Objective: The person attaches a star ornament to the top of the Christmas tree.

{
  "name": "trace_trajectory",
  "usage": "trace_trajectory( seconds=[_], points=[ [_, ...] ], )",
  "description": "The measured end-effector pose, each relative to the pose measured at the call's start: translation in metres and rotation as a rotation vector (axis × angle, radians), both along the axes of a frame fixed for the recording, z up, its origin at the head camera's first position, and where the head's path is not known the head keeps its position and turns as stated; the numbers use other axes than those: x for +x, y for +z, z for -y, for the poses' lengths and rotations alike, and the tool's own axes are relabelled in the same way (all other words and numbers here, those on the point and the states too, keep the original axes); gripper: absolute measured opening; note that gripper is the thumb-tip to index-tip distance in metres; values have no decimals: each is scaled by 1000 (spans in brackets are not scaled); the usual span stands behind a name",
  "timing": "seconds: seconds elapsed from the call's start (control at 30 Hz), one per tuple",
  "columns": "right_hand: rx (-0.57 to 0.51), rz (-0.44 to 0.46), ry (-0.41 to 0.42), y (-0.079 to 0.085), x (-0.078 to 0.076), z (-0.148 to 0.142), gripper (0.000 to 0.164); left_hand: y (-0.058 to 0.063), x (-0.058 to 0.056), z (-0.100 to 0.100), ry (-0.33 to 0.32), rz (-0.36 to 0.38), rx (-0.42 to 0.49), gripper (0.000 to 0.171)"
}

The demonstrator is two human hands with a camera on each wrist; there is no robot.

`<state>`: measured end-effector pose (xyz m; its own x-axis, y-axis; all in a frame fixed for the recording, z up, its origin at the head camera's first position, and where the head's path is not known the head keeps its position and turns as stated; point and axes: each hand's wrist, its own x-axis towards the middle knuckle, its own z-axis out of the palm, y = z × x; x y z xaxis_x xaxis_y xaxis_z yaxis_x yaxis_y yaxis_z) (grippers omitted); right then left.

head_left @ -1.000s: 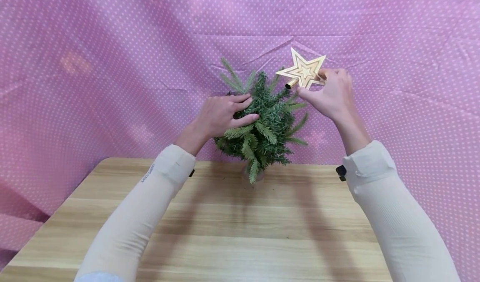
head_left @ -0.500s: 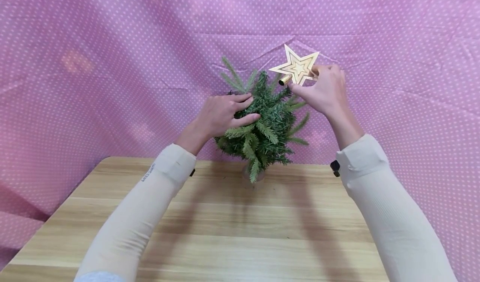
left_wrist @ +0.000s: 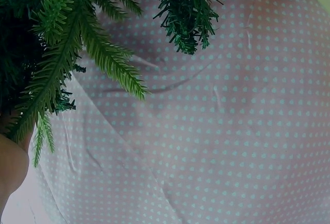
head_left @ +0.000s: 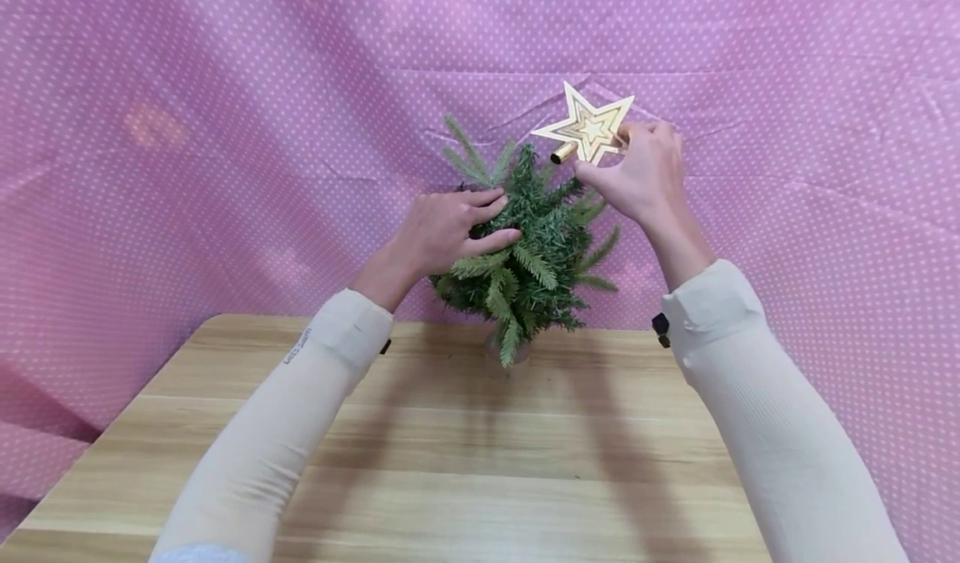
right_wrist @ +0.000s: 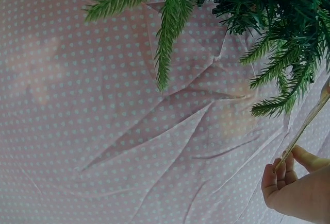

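A small artificial Christmas tree (head_left: 551,230) stands upright near the far edge of the table. My left hand (head_left: 446,226) holds its upper left side, thumb in front and fingertips among the needles. In the left wrist view, branches partly cover that hand (left_wrist: 11,165). Up and to the right of the treetop, my right hand (head_left: 641,167) pinches a gold star tree topper (head_left: 590,130) by its right side. The topper's short tube points down and left, near the top of the tree. From the right wrist view the star (right_wrist: 305,125) shows edge-on between thumb and fingers.
The wooden table (head_left: 480,438) spreads in front of the tree. Behind it hangs a pink dotted cloth (head_left: 315,130) with folds. The tree's round clear base (head_left: 495,351) rests close to the table's back edge.
My right hand has moved left and slightly up with the star topper, bringing its tube closer to the treetop. The left hand and the tree have stayed almost still.
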<state>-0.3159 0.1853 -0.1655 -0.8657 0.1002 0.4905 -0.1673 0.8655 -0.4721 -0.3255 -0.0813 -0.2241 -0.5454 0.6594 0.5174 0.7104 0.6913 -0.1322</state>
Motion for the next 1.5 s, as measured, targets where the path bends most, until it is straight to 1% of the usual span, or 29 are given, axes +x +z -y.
trace_trajectory(
  seconds=[0.23, 0.47, 0.63, 0.9, 1.2, 1.5],
  points=[
    [4, -8, 11, 0, -3, 7, 80, -1, 0, 2, 21, 6, -9, 62],
    [9, -14, 12, 4, -4, 15, 82, -1, 2, 4, 6, -10, 2, 62],
    [2, -29, 8, 7, -6, 20, 79, -1, 3, 3, 8, -8, 0, 62],
    [6, -41, -11, 14, -7, 28, 81, -1, 1, 1, 4, -7, 4, 61],
    [11, -72, -6, 11, -7, 31, 76, -1, 0, 0, -2, -13, 12, 60],
    [21, -93, -1, 11, -9, 31, 80, -1, -1, -1, -10, -12, 9, 61]
  ],
)
